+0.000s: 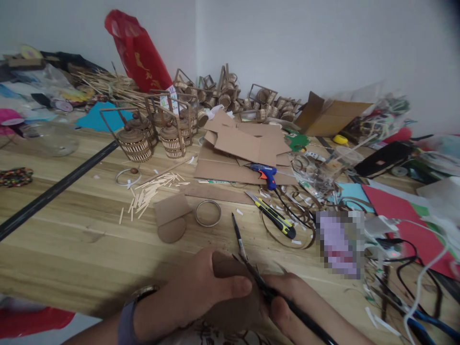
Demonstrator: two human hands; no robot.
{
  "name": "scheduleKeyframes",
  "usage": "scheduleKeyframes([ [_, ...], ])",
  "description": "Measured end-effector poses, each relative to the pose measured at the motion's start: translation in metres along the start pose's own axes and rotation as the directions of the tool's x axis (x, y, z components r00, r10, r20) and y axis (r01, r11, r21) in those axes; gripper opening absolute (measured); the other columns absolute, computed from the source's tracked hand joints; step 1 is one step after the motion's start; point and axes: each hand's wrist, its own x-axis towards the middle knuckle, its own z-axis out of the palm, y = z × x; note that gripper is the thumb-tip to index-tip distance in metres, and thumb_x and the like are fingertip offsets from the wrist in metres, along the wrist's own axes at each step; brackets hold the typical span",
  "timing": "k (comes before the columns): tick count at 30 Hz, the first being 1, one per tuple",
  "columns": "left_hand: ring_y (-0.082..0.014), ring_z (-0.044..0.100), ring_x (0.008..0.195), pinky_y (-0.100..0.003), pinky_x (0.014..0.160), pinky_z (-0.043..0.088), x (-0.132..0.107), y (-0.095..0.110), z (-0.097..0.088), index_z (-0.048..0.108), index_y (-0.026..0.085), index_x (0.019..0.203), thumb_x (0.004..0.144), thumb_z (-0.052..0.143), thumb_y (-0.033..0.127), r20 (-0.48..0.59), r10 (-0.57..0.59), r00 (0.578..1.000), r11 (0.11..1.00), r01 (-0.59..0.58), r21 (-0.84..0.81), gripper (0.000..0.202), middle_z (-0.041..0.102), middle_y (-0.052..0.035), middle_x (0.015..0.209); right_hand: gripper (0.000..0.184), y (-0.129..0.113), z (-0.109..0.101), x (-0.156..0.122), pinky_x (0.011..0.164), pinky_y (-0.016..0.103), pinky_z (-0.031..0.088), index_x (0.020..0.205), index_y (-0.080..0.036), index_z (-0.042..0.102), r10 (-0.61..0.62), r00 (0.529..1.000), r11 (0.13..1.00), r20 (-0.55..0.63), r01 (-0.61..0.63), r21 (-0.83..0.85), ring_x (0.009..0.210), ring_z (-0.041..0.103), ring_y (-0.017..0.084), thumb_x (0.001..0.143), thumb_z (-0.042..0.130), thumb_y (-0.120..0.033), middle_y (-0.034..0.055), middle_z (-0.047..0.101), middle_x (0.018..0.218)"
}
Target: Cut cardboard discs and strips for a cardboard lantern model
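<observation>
My left hand (201,292) grips a brown cardboard piece (226,268) near the table's front edge, thumb laid across it. My right hand (294,302) is closed on black scissors (257,278), whose blades meet the edge of the cardboard. Just beyond the hands lies a black pen (237,235). A cardboard disc (171,230) and a thin ring (207,213) lie farther out on the wooden table (72,225).
A yellow-black utility knife (275,216), a blue glue gun (265,173), flattened cardboard (244,143), loose sticks (151,191) and small wicker baskets (136,141) lie beyond. A black bar (53,191) crosses the left. Cables and coloured paper (406,225) crowd the right.
</observation>
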Motion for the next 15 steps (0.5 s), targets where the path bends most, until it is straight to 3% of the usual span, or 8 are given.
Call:
scheduleKeyframes([
  [4, -0.0269, 0.072, 0.100, -0.031, 0.082, 0.054, 0.002, -0.006, -0.001, 0.078, 0.022, 0.108, 0.077, 0.079, 0.048, -0.008, -0.022, 1.000, 1.000, 0.022, -0.007, 0.041, 0.081, -0.0019, 0.107, 0.086, 0.005, 0.003, 0.000, 0.050, 0.026, 0.023, 0.065, -0.020, 0.045, 0.034, 0.999, 0.999, 0.031, -0.035, 0.028, 0.054, 0.037, 0.011, 0.075, 0.010, -0.098, -0.0029, 0.039, 0.059],
  [10, -0.0254, 0.072, 0.094, -0.030, 0.080, 0.052, 0.005, -0.004, -0.004, 0.080, 0.019, 0.103, 0.080, 0.076, 0.050, 0.074, 0.016, 0.997, 1.000, -0.015, -0.014, 0.039, 0.081, -0.0034, 0.103, 0.085, 0.017, 0.005, -0.004, 0.049, 0.026, 0.026, 0.067, -0.020, 0.052, 0.003, 1.000, 1.000, 0.009, -0.003, -0.001, 0.053, 0.038, 0.012, 0.082, 0.011, -0.094, -0.0014, 0.042, 0.060],
  [15, -0.0232, 0.073, 0.089, -0.027, 0.075, 0.051, 0.006, -0.001, -0.006, 0.081, 0.018, 0.098, 0.081, 0.076, 0.049, 0.100, 0.032, 0.995, 0.999, -0.032, -0.001, 0.036, 0.082, -0.0031, 0.098, 0.068, 0.026, 0.004, -0.007, 0.049, 0.024, 0.032, 0.064, -0.021, 0.059, 0.046, 0.999, 0.998, 0.003, -0.046, 0.036, 0.056, 0.046, 0.014, 0.085, 0.044, -0.084, -0.0005, 0.052, 0.059],
])
